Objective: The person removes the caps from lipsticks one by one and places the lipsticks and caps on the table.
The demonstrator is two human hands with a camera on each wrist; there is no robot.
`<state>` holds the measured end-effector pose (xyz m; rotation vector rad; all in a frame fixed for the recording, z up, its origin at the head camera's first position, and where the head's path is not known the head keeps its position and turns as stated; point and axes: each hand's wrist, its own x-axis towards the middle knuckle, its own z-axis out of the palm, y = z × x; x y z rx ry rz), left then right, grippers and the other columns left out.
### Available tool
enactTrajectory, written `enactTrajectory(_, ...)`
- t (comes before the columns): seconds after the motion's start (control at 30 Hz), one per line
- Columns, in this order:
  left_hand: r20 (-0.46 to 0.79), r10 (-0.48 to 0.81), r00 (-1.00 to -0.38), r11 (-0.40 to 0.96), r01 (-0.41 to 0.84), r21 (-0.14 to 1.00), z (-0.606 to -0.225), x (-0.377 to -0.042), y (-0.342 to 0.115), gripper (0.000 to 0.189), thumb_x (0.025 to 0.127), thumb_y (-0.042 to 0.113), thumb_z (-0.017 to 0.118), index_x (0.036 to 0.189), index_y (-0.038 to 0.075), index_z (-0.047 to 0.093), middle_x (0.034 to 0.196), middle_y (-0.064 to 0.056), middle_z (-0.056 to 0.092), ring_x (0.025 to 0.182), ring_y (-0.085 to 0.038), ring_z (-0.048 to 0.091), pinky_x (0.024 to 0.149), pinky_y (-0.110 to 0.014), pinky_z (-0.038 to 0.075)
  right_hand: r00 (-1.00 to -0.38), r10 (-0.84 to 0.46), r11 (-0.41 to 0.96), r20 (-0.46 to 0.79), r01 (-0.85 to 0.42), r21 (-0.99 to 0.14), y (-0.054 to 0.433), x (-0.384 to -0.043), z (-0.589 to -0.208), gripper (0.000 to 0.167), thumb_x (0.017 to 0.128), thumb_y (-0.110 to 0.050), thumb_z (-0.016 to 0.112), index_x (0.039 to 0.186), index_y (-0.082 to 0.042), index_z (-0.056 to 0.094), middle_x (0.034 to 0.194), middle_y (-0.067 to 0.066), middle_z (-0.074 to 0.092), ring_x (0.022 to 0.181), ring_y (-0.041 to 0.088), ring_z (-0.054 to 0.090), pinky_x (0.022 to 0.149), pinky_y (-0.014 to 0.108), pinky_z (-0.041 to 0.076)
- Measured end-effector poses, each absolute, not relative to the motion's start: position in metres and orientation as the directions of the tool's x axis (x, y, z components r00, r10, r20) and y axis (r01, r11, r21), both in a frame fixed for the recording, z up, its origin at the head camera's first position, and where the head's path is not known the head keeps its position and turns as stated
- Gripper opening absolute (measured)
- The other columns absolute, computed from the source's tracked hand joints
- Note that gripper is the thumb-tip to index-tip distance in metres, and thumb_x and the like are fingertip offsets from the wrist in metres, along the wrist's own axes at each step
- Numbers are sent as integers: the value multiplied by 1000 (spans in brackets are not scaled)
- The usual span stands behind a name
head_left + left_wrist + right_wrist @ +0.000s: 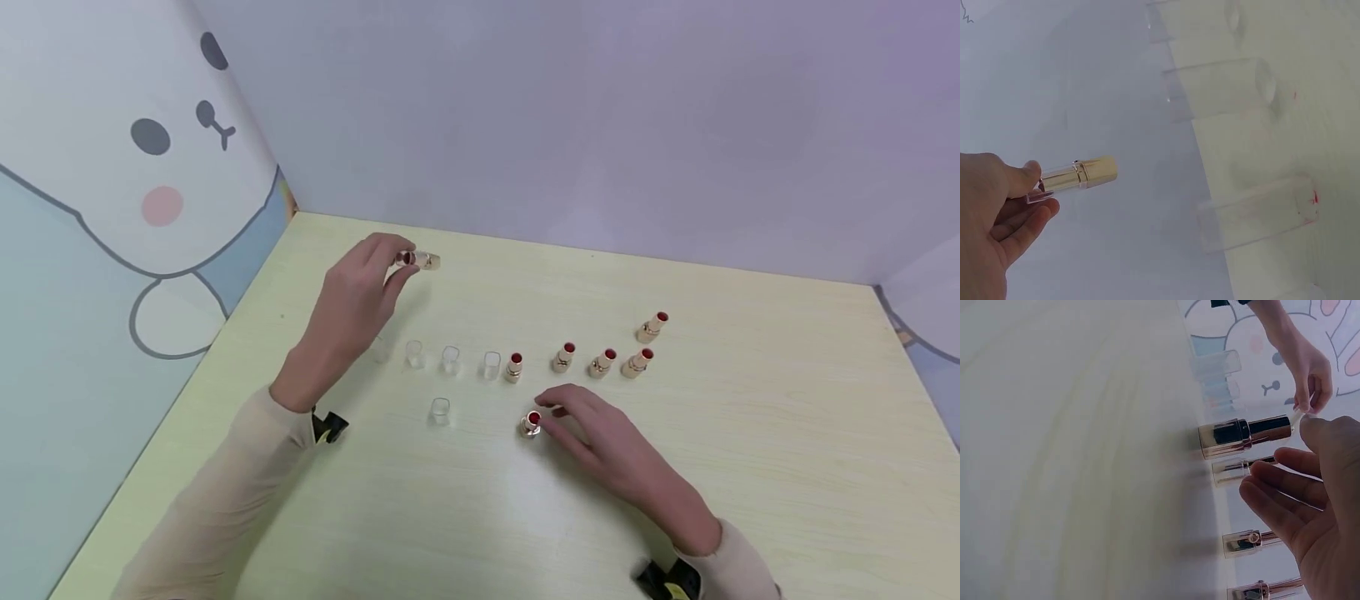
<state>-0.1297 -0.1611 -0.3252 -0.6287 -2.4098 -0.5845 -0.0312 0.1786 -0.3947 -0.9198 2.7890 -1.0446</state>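
Note:
My left hand [348, 296] is raised over the far left of the table, pinching a gold lipstick [429, 262] between thumb and fingers. In the left wrist view this lipstick [1096, 174] lies sideways inside a clear cap, with its gold base pointing away from the hand. Near the table's middle, my right hand [600, 437] is beside an uncapped lipstick [530, 427] that stands upright with its red tip showing. The right wrist view has the thumb close to the top of this lipstick [1244, 434], the fingers spread and curved without gripping it.
A row of clear caps [450, 360] stands left of centre, with one more cap [440, 411] in front. An uncapped lipstick [513, 367] stands at the row's right end. Several other uncapped lipsticks [602, 363] stand farther right. A pale wall [570, 125] borders the table's back.

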Motion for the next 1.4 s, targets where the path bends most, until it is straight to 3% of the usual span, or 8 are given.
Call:
enactTrajectory(0.2,686,301,-662,748,610,260,-321,-106,-156,23,93,8,78,112,-1,67,106,-14,71,93,-25,70,80,-38,62,-822,-505,596,265,-554,-581,183,-28,-392,25,103,-15,67,127,-18,64,122,-10,69,106,2,65,91,26,57)
enactTrajectory(0.43,700,328,-635,679,674,293,-309,-83,-151,25,91,9,81,112,2,69,103,-8,74,92,-19,70,86,-30,60,-773,-469,551,428,-635,-542,183,-28,-386,30,98,-3,67,126,-15,66,123,-2,70,114,14,65,104,12,45)
enactTrajectory(0.57,695,336,-636,617,706,348,-303,-71,-146,29,87,8,85,112,3,70,102,-5,75,92,-16,69,89,-22,57,-725,-439,497,530,-688,-529,180,-28,-381,23,106,-14,60,128,-9,67,124,4,70,116,18,65,110,10,41)
enactTrajectory(0.73,694,356,-626,515,751,413,-299,-54,-134,30,86,7,85,112,2,71,104,-6,75,91,-17,70,89,-18,57,-656,-404,432,638,-751,-499,175,-28,-375,41,112,-30,50,134,1,63,129,13,68,107,19,67,108,12,45)
enactTrajectory(0.9,696,414,-586,433,800,416,-299,-40,-122,28,89,11,83,112,2,71,106,-6,76,92,-16,73,87,-24,61,-651,-420,412,632,-758,-506,172,-25,-370,52,112,-35,49,144,5,55,141,17,62,110,20,64,108,13,44)
enactTrajectory(1.03,701,449,-555,374,829,417,-301,-32,-115,27,91,13,83,112,3,71,106,-6,76,96,-15,73,90,-23,61,-647,-457,414,610,-762,-498,172,-22,-368,58,111,-40,48,148,4,51,146,16,58,123,20,60,115,15,39)
enactTrajectory(1.2,732,459,-503,294,864,409,-301,-28,-110,24,92,12,81,113,2,71,105,-5,76,97,-14,73,91,-22,60,-588,-525,368,615,-809,-459,171,-20,-365,63,110,-44,49,147,7,49,147,16,57,137,21,53,123,19,33)
enactTrajectory(1.4,732,476,-487,242,873,424,-301,-23,-106,30,87,6,84,114,2,71,105,-4,75,96,-13,73,92,-22,60,-511,-570,308,643,-859,-408,167,-19,-363,61,109,-45,51,141,8,54,133,10,64,123,22,59,119,20,36)
